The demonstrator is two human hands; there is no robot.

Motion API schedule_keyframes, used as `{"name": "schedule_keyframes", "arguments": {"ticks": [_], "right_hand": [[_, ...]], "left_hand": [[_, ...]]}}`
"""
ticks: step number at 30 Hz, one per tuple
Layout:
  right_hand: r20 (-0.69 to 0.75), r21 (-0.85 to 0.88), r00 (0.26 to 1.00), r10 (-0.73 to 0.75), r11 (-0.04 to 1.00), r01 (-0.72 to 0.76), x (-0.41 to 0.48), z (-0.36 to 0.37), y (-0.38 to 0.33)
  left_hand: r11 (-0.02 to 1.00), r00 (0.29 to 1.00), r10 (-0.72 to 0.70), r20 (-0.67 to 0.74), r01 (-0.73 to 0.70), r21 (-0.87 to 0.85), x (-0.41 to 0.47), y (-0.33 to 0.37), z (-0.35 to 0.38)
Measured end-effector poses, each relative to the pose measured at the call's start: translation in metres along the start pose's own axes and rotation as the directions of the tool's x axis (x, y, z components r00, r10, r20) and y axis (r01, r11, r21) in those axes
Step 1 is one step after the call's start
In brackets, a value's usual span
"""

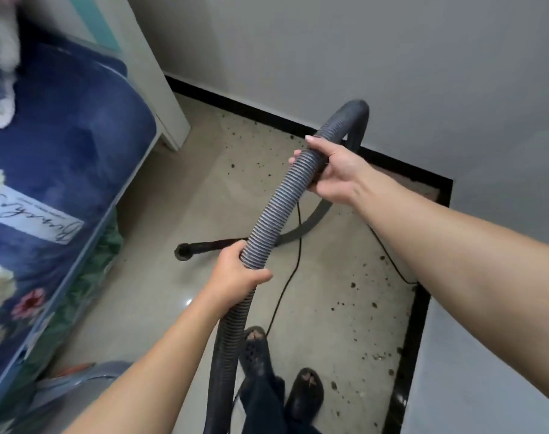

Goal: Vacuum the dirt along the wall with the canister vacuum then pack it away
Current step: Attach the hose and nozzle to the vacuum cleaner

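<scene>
The left hand [238, 270] is closed round the ribbed grey hose [278, 205], with fingers and thumb curled about it. The right hand [331, 172] grips the same hose higher up and farther from the body, its thumb lying along the top. Between the 2 hands the hose runs straight, on a slant. Below the left hand it drops to the bottom edge, just beside the 2 dark sandals [304, 393]. Beyond the right hand it arches up, bends back down to the floor [160, 214] and ends in a black open cuff [183, 251] that lies on the tiles. A thin black cord [285, 286] lies on the floor below the hose. Dark dirt specks [354, 285] are scattered along the black baseboard [423, 308] of the grey wall [454, 89]. A bed with a blue flowered cover [63, 151] stands at the left.
</scene>
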State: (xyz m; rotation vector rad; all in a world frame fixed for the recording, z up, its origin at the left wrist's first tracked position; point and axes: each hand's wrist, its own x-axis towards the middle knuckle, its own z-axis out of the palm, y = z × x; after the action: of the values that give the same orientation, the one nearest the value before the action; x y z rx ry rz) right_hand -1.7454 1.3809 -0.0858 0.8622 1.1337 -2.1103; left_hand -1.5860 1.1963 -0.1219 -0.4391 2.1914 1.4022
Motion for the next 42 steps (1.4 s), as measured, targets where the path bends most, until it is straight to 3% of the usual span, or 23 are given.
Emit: {"name": "schedule_keyframes", "arguments": {"ticks": [4, 9, 14, 17, 20, 24, 29, 34, 37, 40, 42], "right_hand": [[0.042, -0.028, 0.999, 0.019, 0.999, -0.018, 0.012, 0.041, -0.028], [-0.221, 0.160, 0.973, 0.061, 0.987, -0.026, 0.059, 0.041, -0.066], [-0.354, 0.196, 0.935, 0.000, 0.978, 0.074, 0.109, 0.074, -0.095], [-0.269, 0.207, 0.963, 0.036, 0.978, 0.021, 0.128, 0.106, -0.085], [-0.087, 0.087, 0.990, 0.113, 0.991, -0.105, 0.127, 0.133, -0.058], [0.002, 0.014, 0.977, 0.211, 0.977, -0.211, 0.130, 0.150, -0.050], [-0.232, 0.204, 0.956, 0.178, 0.970, -0.131, 0.188, 0.132, -0.098], [-0.414, 0.087, 0.864, 0.287, 0.957, -0.277, 0.251, 0.118, -0.091], [-0.332, 0.054, 0.867, 0.371, 0.925, -0.375, 0.257, 0.131, -0.053], [-0.149, -0.060, 0.856, 0.496, 0.859, -0.508, 0.241, 0.154, -0.012], [-0.054, -0.085, 0.844, 0.534, 0.840, -0.537, 0.237, 0.165, 0.000]], "left_hand": [[0.997, 0.997, 0.072, -0.040, -0.072, -0.014, 0.051, 0.054, -0.016], [0.985, 0.996, 0.058, 0.066, -0.068, 0.161, 0.077, 0.046, -0.078], [0.975, 0.996, -0.085, 0.025, 0.078, 0.207, 0.088, 0.002, -0.152], [0.949, 0.986, -0.110, -0.128, 0.143, 0.282, 0.109, -0.003, -0.167], [0.956, 0.950, -0.001, -0.311, 0.092, 0.279, 0.134, 0.024, -0.169], [0.891, 0.957, 0.113, -0.267, 0.021, 0.453, 0.154, 0.047, -0.168], [0.824, 0.953, 0.029, -0.302, 0.148, 0.547, 0.141, -0.002, -0.195], [0.763, 0.895, -0.202, -0.398, 0.398, 0.509, 0.127, -0.053, -0.226], [0.726, 0.812, -0.144, -0.565, 0.475, 0.498, 0.159, -0.039, -0.216], [0.713, 0.860, 0.055, -0.508, 0.322, 0.622, 0.202, -0.005, -0.198], [0.678, 0.900, 0.085, -0.427, 0.262, 0.687, 0.216, 0.000, -0.191]]}}
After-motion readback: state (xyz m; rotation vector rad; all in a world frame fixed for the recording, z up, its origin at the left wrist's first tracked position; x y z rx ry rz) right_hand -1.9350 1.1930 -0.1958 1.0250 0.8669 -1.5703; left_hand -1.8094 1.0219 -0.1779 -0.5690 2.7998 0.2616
